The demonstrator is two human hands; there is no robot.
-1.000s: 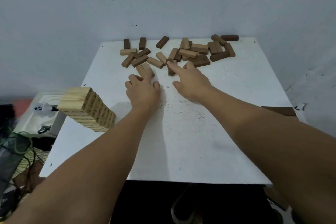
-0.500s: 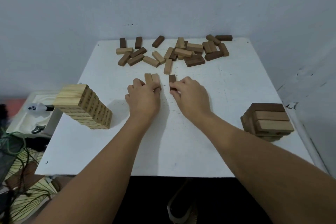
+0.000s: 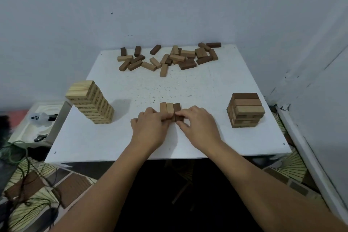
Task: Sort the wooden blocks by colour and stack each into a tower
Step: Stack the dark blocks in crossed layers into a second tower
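Three brown blocks point(image 3: 170, 108) lie side by side on the white table point(image 3: 207, 88), a darker one on the right. My left hand point(image 3: 150, 128) grips the two left blocks at their near ends. My right hand point(image 3: 197, 124) pinches the dark block point(image 3: 177, 107) and holds it against the others. A tall tower of light wooden blocks point(image 3: 90, 101) stands at the left. A shorter tower of brown blocks point(image 3: 244, 110) stands at the right. A heap of loose brown blocks point(image 3: 169, 58) lies at the far edge.
Walls close in behind the table and on its right. A low white stand point(image 3: 28, 128) with small items sits left of the table. Cables point(image 3: 22, 175) run over the patterned floor at the lower left.
Both hands pulled blocks from the far heap toward the table's near middle and pushed them together into one row of three. The camera view tilted down, bringing the brown tower into sight.
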